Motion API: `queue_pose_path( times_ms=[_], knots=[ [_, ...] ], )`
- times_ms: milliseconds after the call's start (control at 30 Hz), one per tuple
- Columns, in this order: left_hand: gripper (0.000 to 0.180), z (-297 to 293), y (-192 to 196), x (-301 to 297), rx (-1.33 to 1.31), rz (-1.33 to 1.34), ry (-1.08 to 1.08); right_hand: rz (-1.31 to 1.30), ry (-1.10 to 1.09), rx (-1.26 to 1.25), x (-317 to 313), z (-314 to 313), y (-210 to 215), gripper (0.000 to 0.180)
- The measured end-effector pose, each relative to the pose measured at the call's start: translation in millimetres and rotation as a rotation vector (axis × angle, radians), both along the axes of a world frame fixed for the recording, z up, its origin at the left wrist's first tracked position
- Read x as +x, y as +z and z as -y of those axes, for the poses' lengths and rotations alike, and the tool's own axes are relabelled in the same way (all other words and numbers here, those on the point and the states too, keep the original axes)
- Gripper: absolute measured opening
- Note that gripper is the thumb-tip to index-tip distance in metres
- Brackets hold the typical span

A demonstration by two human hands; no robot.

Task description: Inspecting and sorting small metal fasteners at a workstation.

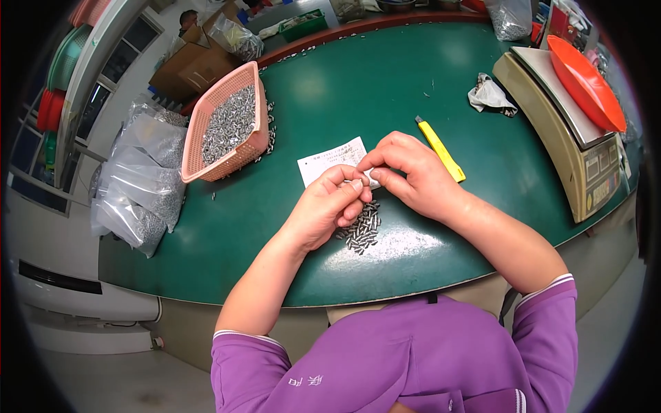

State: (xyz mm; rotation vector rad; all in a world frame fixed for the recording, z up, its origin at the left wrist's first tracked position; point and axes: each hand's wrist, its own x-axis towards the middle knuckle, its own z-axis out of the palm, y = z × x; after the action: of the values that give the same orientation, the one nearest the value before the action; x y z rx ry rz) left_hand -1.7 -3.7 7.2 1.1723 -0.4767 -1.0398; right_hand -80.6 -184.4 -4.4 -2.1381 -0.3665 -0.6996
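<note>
A head-worn fisheye camera looks steeply down, close over the green table (pixel 385 82).

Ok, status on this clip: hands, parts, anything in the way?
Left hand and right hand together pinching a small white piece. Small metal pins piled beneath. Nothing in the way.

light: bright, even, from overhead | glare: pale sheen on green table (pixel 385 82) far and near | shadows: soft, faint | edges: heavy fisheye bend, black corners | focus: pretty sharp mid-frame
</note>
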Motion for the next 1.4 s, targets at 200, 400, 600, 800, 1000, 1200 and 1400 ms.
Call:
queue_pose_path(
  times_ms=[200, 400, 600, 800, 1000, 1200, 1400],
  knots=[
    [0.018, -1.0, -2.5, 3.4, -0.072, -0.059, -0.023, -0.053, -0.035, -0.115, -2.2, 4.3, -3.4, 0.015],
    [0.025, -3.1, -3.0, 6.1, -0.097, -0.093, 0.041, -0.110, 0.038, -0.240, -4.1, 5.7, -0.2, 0.015],
    [0.025, -2.6, -3.9, 9.4, -0.098, -0.111, 0.117, -0.114, 0.060, -0.348, -7.4, 4.1, -1.5, 0.012],
    [0.022, -2.6, -3.3, 8.9, -0.077, -0.098, 0.095, -0.204, -0.010, -0.315, -5.6, 6.6, -4.6, 0.012],
    [0.018, -1.7, -2.0, 6.8, -0.073, -0.097, 0.079, -0.240, -0.092, -0.288, -6.6, 6.2, -8.4, 0.010],
    [0.016, -0.8, -3.5, 4.9, -0.013, -0.027, 0.106, -0.249, -0.059, -0.022, -2.6, 5.3, -1.1, 0.008],
    [0.023, 0.7, -2.4, -0.9, -0.025, -0.050, 0.016, -0.353, 0.177, 0.432, -5.6, -3.4, 3.2, 0.008]
  ],
)
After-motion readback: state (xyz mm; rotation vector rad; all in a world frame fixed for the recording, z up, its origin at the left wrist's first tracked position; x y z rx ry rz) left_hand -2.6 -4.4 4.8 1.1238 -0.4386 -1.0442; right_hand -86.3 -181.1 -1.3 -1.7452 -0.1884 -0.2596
